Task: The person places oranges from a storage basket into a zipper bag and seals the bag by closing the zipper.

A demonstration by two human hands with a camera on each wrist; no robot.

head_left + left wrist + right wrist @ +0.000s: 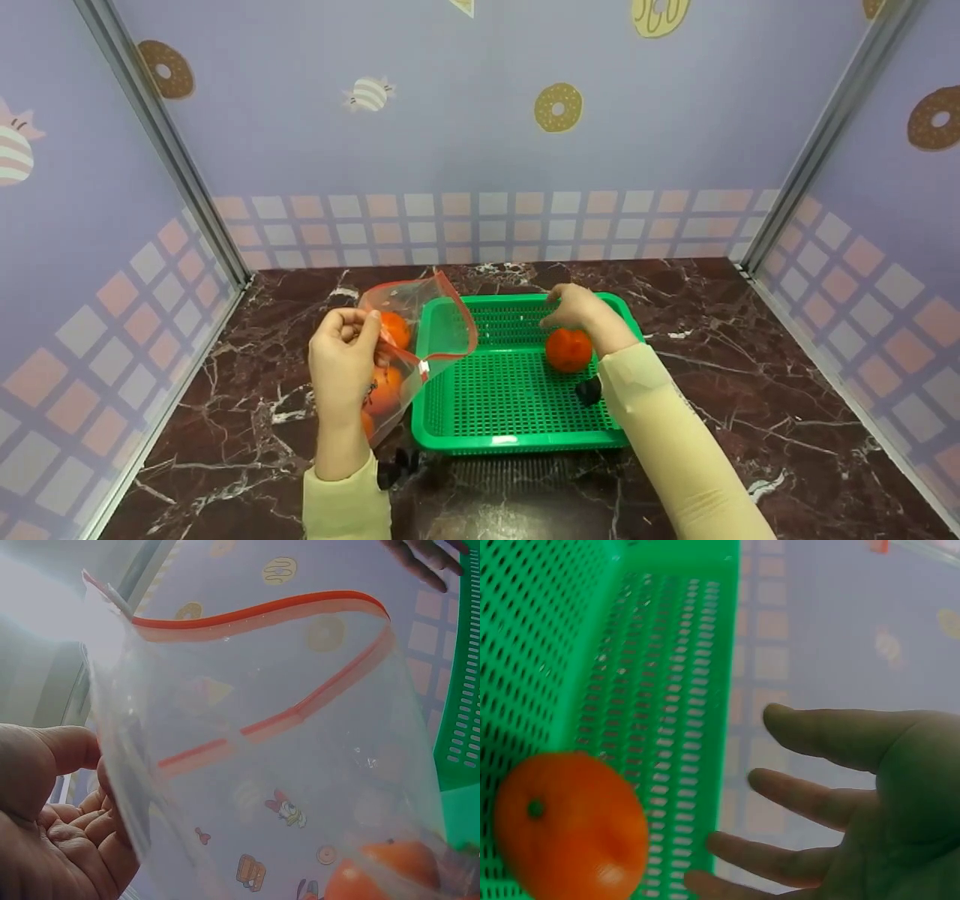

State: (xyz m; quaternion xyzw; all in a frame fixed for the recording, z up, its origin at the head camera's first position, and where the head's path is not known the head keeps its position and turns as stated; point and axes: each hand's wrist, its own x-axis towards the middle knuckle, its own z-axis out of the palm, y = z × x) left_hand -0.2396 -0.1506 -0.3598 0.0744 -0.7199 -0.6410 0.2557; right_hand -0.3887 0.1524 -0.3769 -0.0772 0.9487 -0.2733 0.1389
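Observation:
My left hand [346,364] pinches the edge of a clear zip bag [262,705] with a red-orange seal, and the bag's mouth gapes toward the basket. Several oranges, one of them an orange [385,390] low in the bag, show through the plastic. Over the far right part of a green plastic basket [504,442] is my right hand [579,309], its fingers spread and holding nothing. Just below that hand a single orange [570,829] sits in the basket, its green stem spot showing in the right wrist view.
The basket stands on a dark red marbled table [247,450]. Behind it rises a lilac wall [465,142] with printed donuts and checks, and similar panels close in the left and right sides. Dark wrist mounts [396,469] sit at the sleeves.

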